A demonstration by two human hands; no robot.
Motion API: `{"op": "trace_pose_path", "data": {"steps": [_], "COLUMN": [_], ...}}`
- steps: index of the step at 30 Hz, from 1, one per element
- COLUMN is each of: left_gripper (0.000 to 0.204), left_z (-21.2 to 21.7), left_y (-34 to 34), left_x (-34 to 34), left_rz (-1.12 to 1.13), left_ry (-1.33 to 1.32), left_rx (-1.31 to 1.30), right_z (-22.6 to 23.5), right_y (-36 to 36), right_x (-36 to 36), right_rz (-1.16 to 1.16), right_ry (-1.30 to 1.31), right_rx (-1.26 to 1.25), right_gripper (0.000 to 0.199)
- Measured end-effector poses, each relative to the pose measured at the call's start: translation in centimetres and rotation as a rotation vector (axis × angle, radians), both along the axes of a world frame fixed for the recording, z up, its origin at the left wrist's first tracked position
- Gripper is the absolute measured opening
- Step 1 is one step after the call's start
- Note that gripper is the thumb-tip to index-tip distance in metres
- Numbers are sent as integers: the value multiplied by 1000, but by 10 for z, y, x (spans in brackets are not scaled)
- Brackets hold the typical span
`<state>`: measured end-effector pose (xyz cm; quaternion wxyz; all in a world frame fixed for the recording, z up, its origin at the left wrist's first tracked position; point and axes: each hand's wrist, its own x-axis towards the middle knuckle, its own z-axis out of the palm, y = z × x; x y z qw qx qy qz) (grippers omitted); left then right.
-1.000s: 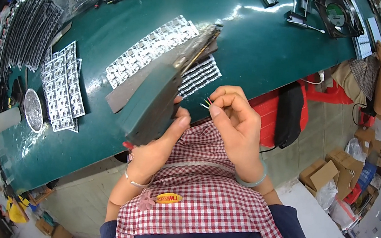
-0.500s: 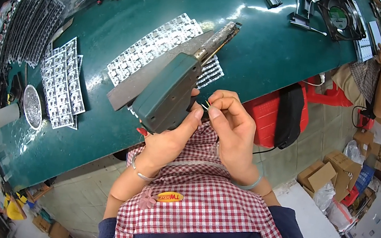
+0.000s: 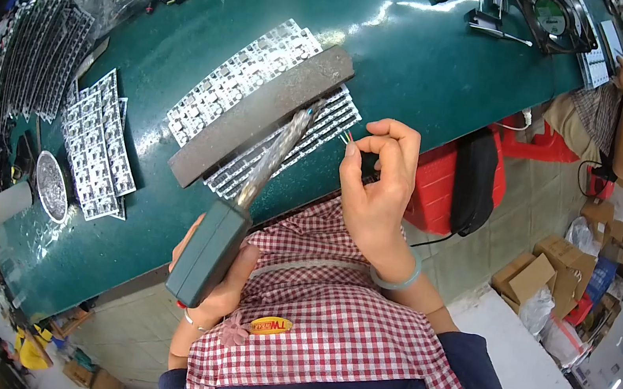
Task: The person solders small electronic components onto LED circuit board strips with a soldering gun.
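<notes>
here, green bench (image 3: 440, 69), l hand (image 3: 224, 278) gripping soldering iron (image 3: 221, 241), r hand (image 3: 375, 192) pinching wires (image 3: 349, 138)

You sit at a long dark-green worktable (image 3: 442, 61) that catches bright glare from overhead light, with a pale tiled floor (image 3: 508, 214) to your right, a red plastic stool (image 3: 439, 192) tucked beside it, and brown cardboard boxes (image 3: 540, 270) stacked farther out.
</notes>
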<state>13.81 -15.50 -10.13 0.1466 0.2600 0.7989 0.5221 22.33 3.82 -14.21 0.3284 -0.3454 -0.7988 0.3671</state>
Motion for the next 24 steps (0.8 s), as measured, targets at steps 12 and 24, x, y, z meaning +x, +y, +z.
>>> {"op": "trace_pose_path", "data": {"steps": [12, 24], "left_gripper": [25, 23], "left_z": [-16, -12], "left_y": [-15, 2], "left_x": [1, -6], "left_rz": [-150, -230], "left_ry": [-30, 32], "left_rx": [-22, 2], "right_z": [-1, -1], "right_y": [2, 4], "right_x": [-3, -6], "right_rz": [-60, -47], "right_ry": [-21, -49], "right_rx": [-24, 21], "right_gripper": [12, 14]}}
